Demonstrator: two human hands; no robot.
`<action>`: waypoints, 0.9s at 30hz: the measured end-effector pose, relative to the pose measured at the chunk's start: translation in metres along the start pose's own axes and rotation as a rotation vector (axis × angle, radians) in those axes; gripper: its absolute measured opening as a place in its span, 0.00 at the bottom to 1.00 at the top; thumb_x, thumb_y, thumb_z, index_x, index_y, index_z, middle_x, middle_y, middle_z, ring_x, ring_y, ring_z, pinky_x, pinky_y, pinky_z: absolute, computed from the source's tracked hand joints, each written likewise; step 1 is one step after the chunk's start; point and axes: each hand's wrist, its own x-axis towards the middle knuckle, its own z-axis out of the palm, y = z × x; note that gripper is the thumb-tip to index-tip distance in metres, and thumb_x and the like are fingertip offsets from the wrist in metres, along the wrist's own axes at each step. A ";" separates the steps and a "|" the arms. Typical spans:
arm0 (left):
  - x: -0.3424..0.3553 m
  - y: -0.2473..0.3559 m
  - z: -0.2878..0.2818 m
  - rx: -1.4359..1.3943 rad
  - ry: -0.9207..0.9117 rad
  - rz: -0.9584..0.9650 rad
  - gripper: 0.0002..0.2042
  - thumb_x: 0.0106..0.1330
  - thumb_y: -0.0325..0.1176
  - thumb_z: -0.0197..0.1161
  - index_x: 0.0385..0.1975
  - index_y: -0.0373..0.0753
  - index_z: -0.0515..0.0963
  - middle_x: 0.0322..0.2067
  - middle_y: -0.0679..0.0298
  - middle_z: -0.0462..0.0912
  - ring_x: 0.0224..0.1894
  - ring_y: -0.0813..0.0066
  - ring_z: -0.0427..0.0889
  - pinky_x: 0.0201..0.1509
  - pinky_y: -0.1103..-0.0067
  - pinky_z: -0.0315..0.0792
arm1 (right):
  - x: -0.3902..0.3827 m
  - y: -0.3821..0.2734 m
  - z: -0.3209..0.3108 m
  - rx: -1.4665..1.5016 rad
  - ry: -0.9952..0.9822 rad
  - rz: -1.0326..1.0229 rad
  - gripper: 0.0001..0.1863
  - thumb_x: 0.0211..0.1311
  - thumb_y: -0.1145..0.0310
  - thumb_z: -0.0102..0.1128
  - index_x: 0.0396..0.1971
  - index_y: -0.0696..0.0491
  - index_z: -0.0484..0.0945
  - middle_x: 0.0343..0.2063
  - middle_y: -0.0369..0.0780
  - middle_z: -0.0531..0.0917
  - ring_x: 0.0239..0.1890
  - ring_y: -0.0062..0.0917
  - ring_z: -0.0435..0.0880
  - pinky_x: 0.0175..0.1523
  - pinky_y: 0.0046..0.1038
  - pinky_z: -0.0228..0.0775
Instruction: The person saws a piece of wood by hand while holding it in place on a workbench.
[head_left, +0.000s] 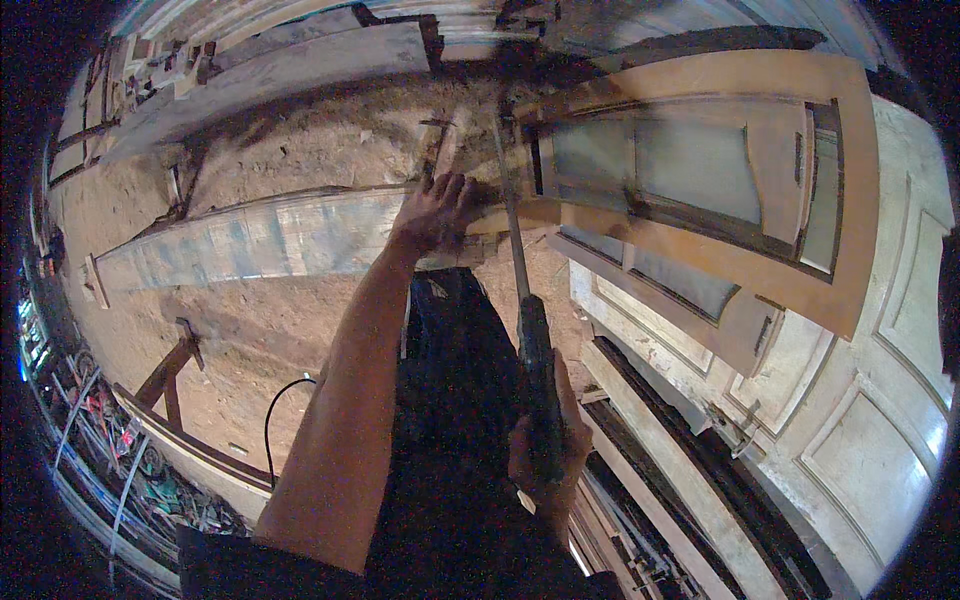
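My left hand [434,212] is closed over a short wooden piece [441,154] at the end of a long, paint-streaked plank [250,240]; a small dark bar crosses the piece's far end. My right hand [553,455], low in the view, grips the black handle [540,370] of a long tool. Its narrow metal shaft or blade [513,227] runs forward beside my left hand, toward the corner of an orange-brown wooden frame with pale panels [690,175]. Whether the shaft touches the wood is unclear.
White panelled doors [900,420] lean at the right, with long boards [660,420] below. A wooden stand [180,360] and black cable [275,420] are on the dirt ground at left. A heap of pipes and metal [110,450] lies lower left; grey boards [300,60] lie beyond.
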 end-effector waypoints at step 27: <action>-0.008 -0.008 0.014 0.055 -0.006 0.053 0.40 0.58 0.45 0.59 0.70 0.30 0.58 0.66 0.44 0.64 0.66 0.46 0.65 0.68 0.52 0.61 | 0.009 0.031 0.023 0.224 -0.035 0.097 0.35 0.61 0.68 0.56 0.69 0.61 0.63 0.49 0.47 0.84 0.38 0.22 0.83 0.43 0.24 0.74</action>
